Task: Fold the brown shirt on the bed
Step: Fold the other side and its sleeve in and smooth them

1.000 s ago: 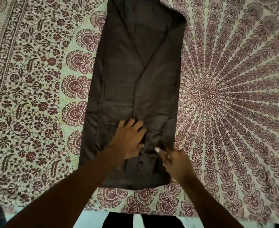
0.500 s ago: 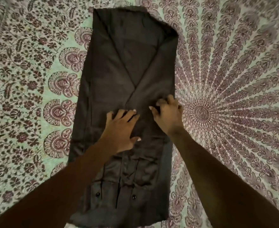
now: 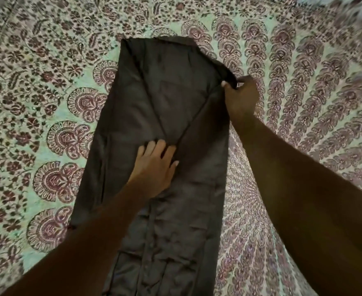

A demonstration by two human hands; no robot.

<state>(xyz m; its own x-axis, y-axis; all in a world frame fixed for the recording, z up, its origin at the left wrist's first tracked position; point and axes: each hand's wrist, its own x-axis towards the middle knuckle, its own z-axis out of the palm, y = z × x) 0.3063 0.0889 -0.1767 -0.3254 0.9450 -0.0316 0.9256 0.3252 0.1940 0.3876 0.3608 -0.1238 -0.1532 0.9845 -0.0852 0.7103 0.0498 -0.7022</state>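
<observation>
The brown shirt (image 3: 154, 116) is laid lengthwise on the patterned bedspread (image 3: 47, 129) as a long narrow strip, its sides folded inward. The left hand (image 3: 154, 167) is pressed flat on the shirt's middle, fingers spread open and nothing gripped. The far right corner of the shirt is pinched by the right hand (image 3: 241, 99), closed on the fabric, arm stretched forward.
</observation>
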